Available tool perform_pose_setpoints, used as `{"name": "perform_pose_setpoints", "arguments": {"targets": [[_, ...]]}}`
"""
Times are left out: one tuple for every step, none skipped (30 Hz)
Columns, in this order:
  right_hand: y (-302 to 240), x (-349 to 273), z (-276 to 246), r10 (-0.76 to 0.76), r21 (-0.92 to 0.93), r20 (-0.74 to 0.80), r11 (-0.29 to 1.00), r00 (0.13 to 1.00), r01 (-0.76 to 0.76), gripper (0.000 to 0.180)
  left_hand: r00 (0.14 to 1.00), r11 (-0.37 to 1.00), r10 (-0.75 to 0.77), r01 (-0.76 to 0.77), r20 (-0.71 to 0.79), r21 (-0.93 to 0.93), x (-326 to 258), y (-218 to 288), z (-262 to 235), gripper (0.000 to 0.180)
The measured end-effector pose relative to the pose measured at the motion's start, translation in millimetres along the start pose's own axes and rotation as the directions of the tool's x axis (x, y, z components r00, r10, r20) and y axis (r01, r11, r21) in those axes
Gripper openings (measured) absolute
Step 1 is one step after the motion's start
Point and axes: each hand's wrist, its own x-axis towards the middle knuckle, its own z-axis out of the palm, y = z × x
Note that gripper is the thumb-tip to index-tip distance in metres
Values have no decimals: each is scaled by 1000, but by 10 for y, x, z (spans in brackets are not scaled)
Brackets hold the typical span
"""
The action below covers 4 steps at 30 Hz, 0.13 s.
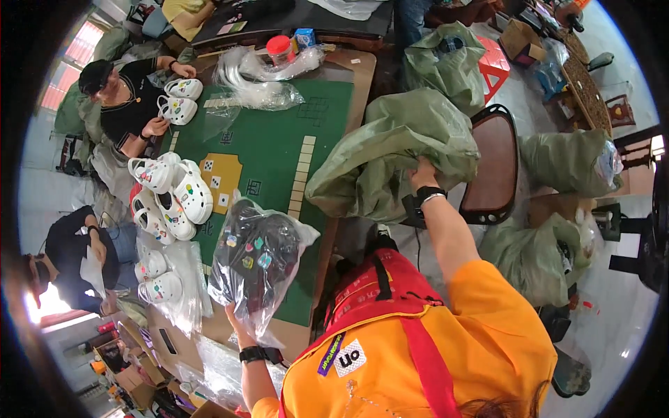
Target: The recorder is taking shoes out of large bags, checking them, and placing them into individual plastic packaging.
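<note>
Clear plastic wraps the black clogs (pixel 255 259), a bag which the left hand (pixel 235 317) grips from below at the near edge of the green surface (pixel 279 150). Off the surface's right edge, the right hand (pixel 421 174) is clamped on a green sack (pixel 390 150) beside a brown chair (pixel 496 161). White clogs (pixel 171 195) lie along the left edge.

A clear crinkled plastic bag of black clogs (pixel 256 268) sits at seven o'clock on the green table. A big olive-green sack (pixel 390 150) bulges at one o'clock. A red-lidded jar (pixel 280 49) stands at twelve.
</note>
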Motion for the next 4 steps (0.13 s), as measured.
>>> {"name": "perform_pose_setpoints", "arguments": {"targets": [[-485, -304, 21, 6, 25, 108, 1000, 994, -9, 43, 978, 963, -145, 175, 151, -205, -291, 89, -117, 68], [-1176, -631, 202, 356, 265, 231, 872, 906, -410, 44, 956, 912, -187, 255, 228, -321, -489, 56, -363, 67], [-2294, -849, -149, 632, 448, 321, 555, 705, -701, 46, 883, 832, -230, 397, 410, -387, -431, 112, -470, 67], [-2190, -731, -320, 446, 457, 434, 640, 783, -618, 46, 875, 834, -238, 406, 421, -373, -355, 99, -513, 67]]}}
